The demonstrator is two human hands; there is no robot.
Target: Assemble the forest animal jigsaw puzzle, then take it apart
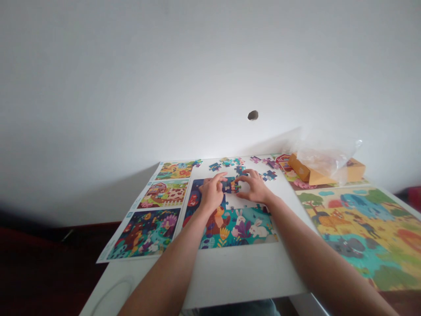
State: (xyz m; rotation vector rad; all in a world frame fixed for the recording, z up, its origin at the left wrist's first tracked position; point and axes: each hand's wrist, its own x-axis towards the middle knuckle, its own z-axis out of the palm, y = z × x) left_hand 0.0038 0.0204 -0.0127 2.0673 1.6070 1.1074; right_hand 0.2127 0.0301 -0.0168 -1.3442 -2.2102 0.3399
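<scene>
A partly joined jigsaw puzzle [215, 235] of a night forest with a bear and white rabbits lies on the white table, with a gap in its upper right part. My left hand [212, 192] rests on the puzzle's upper left area, its fingers stretched toward the right and holding nothing that I can see. Beside it, my right hand [255, 188] arches over the gap. Its thumb and fingertips are around a puzzle piece [235, 186] at the puzzle's upper edge. Several loose pieces [226, 162] lie behind the hands.
At the left lies a reference sheet [143, 232] with three printed pictures. A finished safari puzzle [365, 237] is at the right, behind it a farm puzzle [297, 182] under an orange box [357, 171] and a clear plastic bag [324, 160]. A wall [197, 87] rises behind the table.
</scene>
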